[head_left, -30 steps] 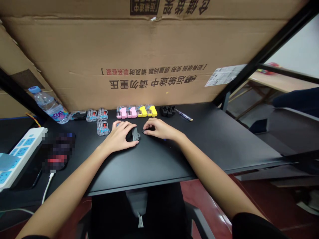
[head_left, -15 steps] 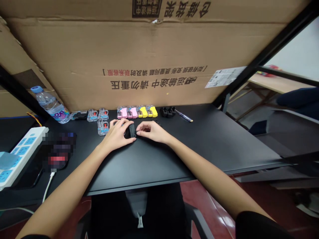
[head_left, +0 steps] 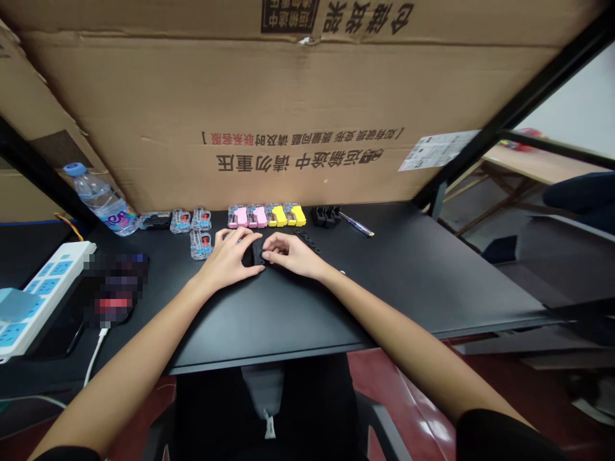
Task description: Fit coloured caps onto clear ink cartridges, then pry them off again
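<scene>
Both of my hands meet over a small black part [head_left: 257,253] on the black table [head_left: 384,275]. My left hand [head_left: 230,256] curls around the part's left side and grips it. My right hand [head_left: 291,253] pinches at the part's right edge with fingertips pressed together; what it pinches is too small to make out. Several tiny black rings [head_left: 310,240] lie just behind my right hand. Along the back stand pink pieces [head_left: 247,216], yellow pieces [head_left: 287,214] and clear pieces [head_left: 192,221], with another clear piece [head_left: 200,244] beside my left hand.
A cardboard sheet [head_left: 288,115] walls the back of the table. A water bottle [head_left: 103,202] lies at the back left, near a white power strip [head_left: 33,298] and a cable. Black clips [head_left: 325,216] and a screwdriver [head_left: 356,224] lie at the back right.
My right hand has moved left from the table surface to the black part, which my left hand has turned and covered more closely. The small black rings behind it have become visible.
</scene>
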Demonstrator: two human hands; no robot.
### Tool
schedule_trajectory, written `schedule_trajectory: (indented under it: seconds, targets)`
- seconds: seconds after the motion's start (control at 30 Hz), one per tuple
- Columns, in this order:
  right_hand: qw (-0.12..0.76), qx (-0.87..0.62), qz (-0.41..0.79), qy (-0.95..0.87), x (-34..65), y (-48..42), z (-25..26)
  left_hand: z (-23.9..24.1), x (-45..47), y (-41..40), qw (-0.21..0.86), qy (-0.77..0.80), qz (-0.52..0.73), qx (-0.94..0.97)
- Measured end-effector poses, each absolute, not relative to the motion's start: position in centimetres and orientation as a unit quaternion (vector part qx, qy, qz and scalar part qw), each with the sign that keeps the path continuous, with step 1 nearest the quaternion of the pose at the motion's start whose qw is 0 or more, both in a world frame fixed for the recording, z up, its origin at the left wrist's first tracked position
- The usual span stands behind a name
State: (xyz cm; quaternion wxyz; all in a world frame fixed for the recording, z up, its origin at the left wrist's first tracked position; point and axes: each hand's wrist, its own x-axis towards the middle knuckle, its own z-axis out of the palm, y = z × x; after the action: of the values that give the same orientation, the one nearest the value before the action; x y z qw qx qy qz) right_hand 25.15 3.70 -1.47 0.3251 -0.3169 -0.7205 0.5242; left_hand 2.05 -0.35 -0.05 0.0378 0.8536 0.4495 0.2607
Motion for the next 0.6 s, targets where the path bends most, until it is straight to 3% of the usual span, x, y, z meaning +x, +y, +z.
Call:
schedule_trajectory:
  seconds: [0.6]
  targets:
    - [0.329,-0.337,0.614,-0.634,24.58,3.54,-1.90,0.01,2.12,-0.37,0.041,0.445,0.252,0.858]
